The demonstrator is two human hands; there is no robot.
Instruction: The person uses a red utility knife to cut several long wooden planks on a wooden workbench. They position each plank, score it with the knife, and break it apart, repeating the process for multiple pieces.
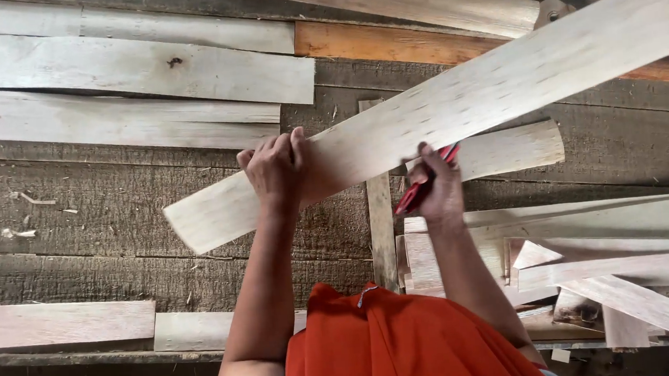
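The left hand (275,171) gripped the pale plank (455,103) near its lower end, holding it slanted above the dark workbench (98,222), while the right hand (439,188) — closed around a red pencil (422,189) — touched the plank's edge, no mark visible yet.

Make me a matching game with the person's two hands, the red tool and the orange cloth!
Things:
1. left hand
2. right hand
3. red tool
4. orange cloth

Places:
A. held in the right hand
B. bottom of the picture, between the arms
C. gripping the long pale plank near its lower end
D. under the plank's edge, holding something red

Pairs: 1-C, 2-D, 3-A, 4-B
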